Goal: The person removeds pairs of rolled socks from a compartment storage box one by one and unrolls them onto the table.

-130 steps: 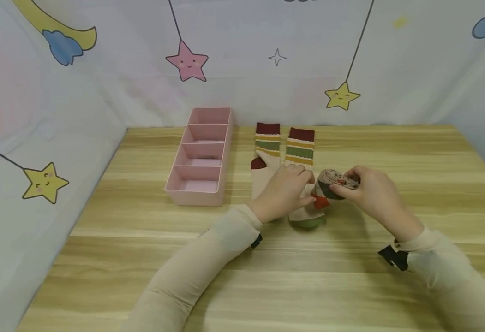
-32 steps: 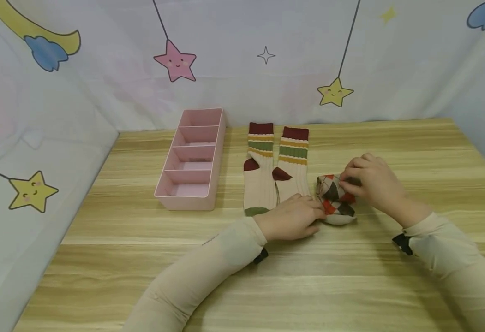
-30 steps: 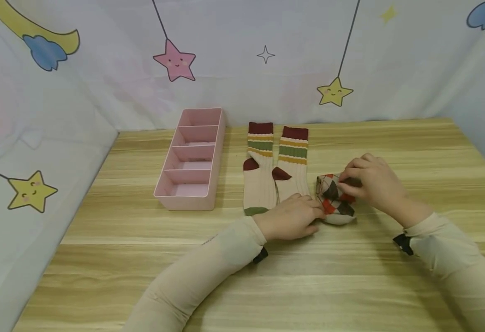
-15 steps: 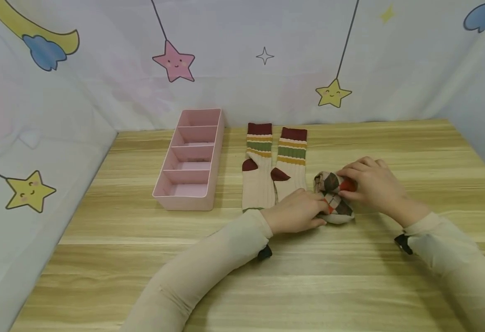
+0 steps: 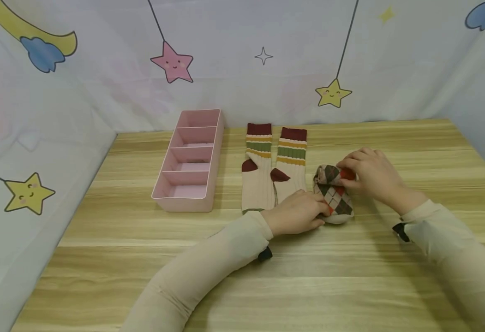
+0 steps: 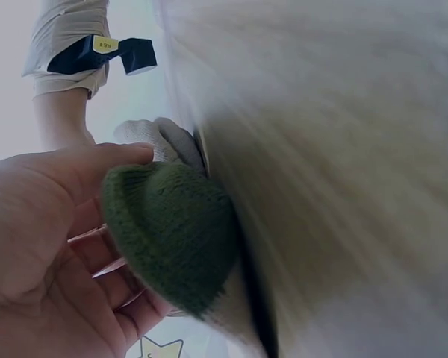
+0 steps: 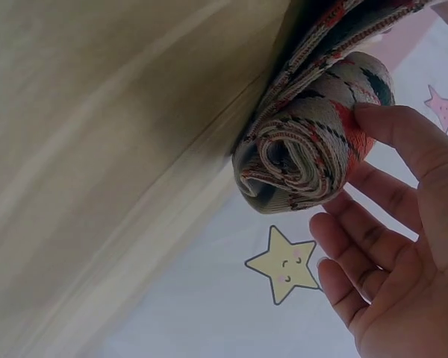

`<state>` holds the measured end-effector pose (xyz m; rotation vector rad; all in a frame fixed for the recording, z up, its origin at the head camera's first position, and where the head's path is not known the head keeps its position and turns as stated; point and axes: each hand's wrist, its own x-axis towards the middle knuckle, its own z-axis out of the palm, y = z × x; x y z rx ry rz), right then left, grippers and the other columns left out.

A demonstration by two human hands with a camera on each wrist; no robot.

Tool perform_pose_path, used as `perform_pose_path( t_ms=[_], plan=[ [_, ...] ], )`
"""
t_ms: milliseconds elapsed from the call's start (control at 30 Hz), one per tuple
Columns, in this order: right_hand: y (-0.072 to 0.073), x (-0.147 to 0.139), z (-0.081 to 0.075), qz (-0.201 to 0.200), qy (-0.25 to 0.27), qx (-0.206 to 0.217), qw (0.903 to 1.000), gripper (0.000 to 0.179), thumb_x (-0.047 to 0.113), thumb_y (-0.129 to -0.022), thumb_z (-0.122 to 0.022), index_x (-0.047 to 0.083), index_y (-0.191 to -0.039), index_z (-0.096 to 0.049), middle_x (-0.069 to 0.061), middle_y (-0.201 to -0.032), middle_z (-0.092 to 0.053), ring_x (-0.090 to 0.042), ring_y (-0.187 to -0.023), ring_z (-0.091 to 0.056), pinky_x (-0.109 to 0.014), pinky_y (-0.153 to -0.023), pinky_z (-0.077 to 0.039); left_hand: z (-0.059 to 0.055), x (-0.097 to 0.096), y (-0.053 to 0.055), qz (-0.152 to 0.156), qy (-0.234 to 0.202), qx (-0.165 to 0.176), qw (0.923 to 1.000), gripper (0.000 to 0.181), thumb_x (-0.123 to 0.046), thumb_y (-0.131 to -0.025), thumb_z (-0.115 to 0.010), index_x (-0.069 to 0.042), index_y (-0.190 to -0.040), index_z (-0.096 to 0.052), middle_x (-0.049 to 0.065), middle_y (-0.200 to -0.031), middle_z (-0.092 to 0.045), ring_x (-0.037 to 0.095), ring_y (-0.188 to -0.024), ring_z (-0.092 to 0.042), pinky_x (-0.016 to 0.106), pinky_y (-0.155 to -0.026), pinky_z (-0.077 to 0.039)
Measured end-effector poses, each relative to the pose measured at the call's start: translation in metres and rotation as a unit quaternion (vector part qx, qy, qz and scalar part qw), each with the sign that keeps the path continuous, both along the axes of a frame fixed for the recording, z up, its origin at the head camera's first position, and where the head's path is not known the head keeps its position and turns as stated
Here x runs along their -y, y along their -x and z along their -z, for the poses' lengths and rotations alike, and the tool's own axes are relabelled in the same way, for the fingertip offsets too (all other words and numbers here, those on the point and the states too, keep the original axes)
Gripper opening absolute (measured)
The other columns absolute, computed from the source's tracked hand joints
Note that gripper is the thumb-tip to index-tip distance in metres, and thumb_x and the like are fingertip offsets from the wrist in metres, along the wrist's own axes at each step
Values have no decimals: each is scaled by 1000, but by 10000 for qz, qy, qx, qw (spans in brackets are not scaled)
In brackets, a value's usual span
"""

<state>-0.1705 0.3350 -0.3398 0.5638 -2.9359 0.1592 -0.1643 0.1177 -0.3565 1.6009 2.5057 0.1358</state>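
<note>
A partly rolled argyle sock point(image 5: 333, 198) in beige, dark grey and red lies on the table at right of centre. Its pale toe points toward the near edge, and the roll point(image 7: 299, 160) sits at the far end. With thumb and fingers my right hand point(image 5: 373, 177) grips the right side of that roll. My left hand point(image 5: 298, 212) holds the sock's left edge near the toe; its fingertips are partly hidden. Under and beside this hand lies one striped sock point(image 5: 292, 159), whose green toe point(image 6: 172, 231) shows in the left wrist view. Another striped sock point(image 5: 259, 184) lies flat to its left.
A pink box point(image 5: 186, 205) with several compartments stands left of the socks on the wood-patterned table point(image 5: 329, 286). White fabric point(image 5: 234, 92) printed with stars hangs behind the table and along its sides.
The roll, earlier held raised above a striped sock, now rests on the table further right. In the last half second it has moved slightly away, and more of the flat argyle part shows.
</note>
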Motion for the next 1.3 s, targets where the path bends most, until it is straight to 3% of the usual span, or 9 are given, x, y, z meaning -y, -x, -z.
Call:
perform_pose_path(
  t_ms=[400, 667, 833, 1300],
  plan=[
    [12, 2, -1, 14, 335, -333, 9989, 26, 18, -82, -74, 4, -105, -70, -18, -105, -67, -37, -99, -55, -57, -83, -42, -1, 2, -2, -5, 46, -34, 10000, 25, -28, -96, -58, -23, -118, -67, -7, -118, -63, 11, -113, -58, 26, -93, -44],
    [22, 7, 4, 92, 564, -653, 9962, 18, 14, -81, -76, 6, -96, -70, -15, -97, -66, -35, -93, -54, -51, -79, -42, -2, 3, -3, -5, 11, -37, 10000, 25, -28, -95, -59, -23, -118, -68, -7, -118, -63, 11, -114, -58, 26, -94, -44],
    [29, 10, 8, 42, 590, -808, 9950, 13, 13, -82, -75, 7, -91, -68, -15, -98, -66, -38, -99, -55, -54, -84, -41, -1, 4, -2, -16, 16, -45, 10000, 25, -27, -95, -59, -23, -118, -67, -7, -119, -63, 11, -115, -57, 26, -95, -44],
    [39, 8, 7, 211, 94, -267, 9994, 19, 21, -89, -66, 9, -102, -72, -14, -110, -68, -37, -109, -54, -57, -91, -37, 0, 5, -3, -20, -20, -20, 10000, 23, -26, -96, -58, -23, -116, -69, -7, -114, -64, 10, -110, -59, 25, -91, -44]
  ],
)
